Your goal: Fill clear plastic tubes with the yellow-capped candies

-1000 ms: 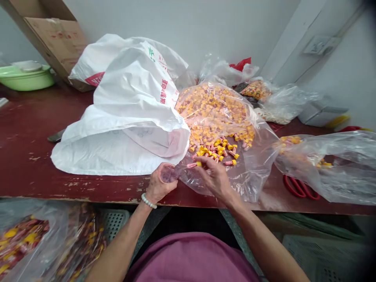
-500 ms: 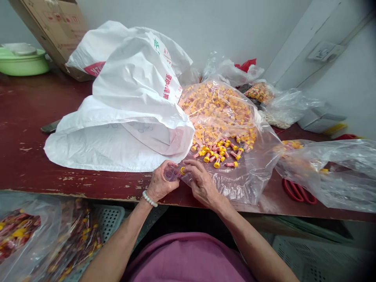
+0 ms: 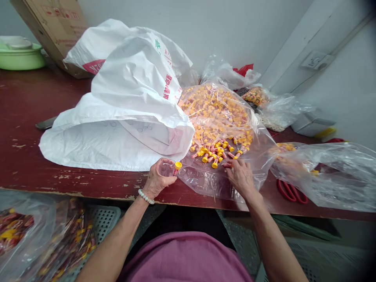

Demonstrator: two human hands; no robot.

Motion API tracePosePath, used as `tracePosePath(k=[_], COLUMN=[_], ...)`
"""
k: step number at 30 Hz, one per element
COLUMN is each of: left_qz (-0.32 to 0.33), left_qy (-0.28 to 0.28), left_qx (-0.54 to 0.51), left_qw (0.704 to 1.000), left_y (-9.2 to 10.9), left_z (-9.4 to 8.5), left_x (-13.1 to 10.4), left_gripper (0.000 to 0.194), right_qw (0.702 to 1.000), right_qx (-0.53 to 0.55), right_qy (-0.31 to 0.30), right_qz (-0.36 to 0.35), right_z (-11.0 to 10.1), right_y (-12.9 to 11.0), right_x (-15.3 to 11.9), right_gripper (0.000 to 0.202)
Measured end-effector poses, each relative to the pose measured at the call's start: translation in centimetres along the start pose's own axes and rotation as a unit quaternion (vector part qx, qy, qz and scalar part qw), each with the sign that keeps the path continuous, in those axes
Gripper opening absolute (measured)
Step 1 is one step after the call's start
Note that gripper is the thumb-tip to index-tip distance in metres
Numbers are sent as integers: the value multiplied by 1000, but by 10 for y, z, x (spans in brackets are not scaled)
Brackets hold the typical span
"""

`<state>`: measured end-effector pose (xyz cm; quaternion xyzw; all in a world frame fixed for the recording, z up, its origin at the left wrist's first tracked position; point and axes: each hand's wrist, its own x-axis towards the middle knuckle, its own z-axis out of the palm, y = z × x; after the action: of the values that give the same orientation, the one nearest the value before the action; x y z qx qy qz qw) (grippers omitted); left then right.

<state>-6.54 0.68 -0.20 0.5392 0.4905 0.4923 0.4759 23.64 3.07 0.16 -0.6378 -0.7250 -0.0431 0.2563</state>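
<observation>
Near the table edge, my left hand is closed round clear round plastic pieces and a small red-patterned tube with a yellow cap. To the right, my right hand has its fingers at a similar small tube, at the near edge of the loose tubes. Behind them a clear plastic bag holds many more yellow-capped tubes. The white woven sack lies beside it on the left, its mouth open, with some clear rings inside.
Red-handled scissors and another clear bag lie on the right of the red table. A green basin and cardboard box stand back left. Bagged tubes sit below the table at left.
My right hand has moved right, away from my left hand, to the loose tubes. The yellow-capped tube in my left hand now shows upright. The view has shifted slightly.
</observation>
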Motion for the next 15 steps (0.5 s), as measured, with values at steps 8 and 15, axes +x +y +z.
tracePosePath(k=[8, 15], left_qz=[39, 86], left_qy=[7, 0], left_qx=[49, 133], left_qw=[998, 987], left_y=[-6, -5], left_z=[9, 7], left_x=[0, -2], left_gripper=[37, 38], right_qw=[978, 915], right_qx=[202, 350], right_qy=[10, -61], right_qz=[56, -191], right_z=[-13, -19], right_y=[-30, -135], right_x=[-11, 1], right_gripper=[26, 13])
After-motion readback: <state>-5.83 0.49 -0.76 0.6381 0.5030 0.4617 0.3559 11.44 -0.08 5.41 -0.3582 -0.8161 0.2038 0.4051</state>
